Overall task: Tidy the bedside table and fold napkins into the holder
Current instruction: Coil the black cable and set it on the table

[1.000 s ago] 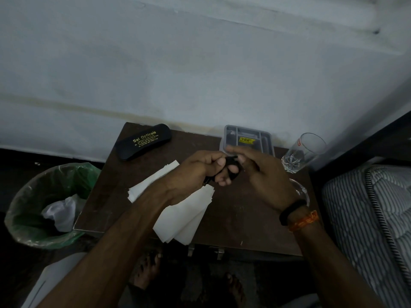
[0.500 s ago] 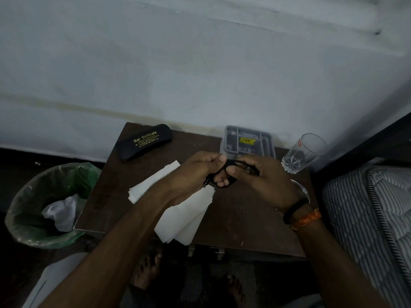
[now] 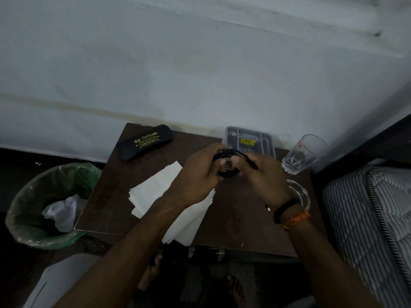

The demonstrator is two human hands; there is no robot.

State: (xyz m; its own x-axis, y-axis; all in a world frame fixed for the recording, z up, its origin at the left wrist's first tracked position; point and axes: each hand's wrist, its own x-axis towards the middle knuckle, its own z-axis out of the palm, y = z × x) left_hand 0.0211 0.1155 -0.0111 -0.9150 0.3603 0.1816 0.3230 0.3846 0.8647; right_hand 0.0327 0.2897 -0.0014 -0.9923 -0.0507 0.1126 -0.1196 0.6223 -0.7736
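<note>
Both hands meet above the middle of the brown bedside table (image 3: 240, 218). My left hand (image 3: 198, 174) and my right hand (image 3: 264, 178) together grip a thin black cord (image 3: 229, 174) bent into a loop; whether it is a cable or something else is unclear in the dim light. Several white napkins (image 3: 155, 187) lie loose on the table, partly under my left forearm. A grey compartmented holder (image 3: 249, 134) with a yellow sticker stands at the table's back edge, just beyond my hands.
A black spectacle case (image 3: 144, 142) lies at the back left. A clear drinking glass (image 3: 304, 154) stands tilted at the back right, and a clear glass dish (image 3: 302, 192) sits behind my right wrist. A green-lined bin (image 3: 44, 207) stands left; a striped mattress (image 3: 367, 207) right.
My right hand has closed in on my left and both have drawn the black cord out into a wider loop. The things on the table have not moved.
</note>
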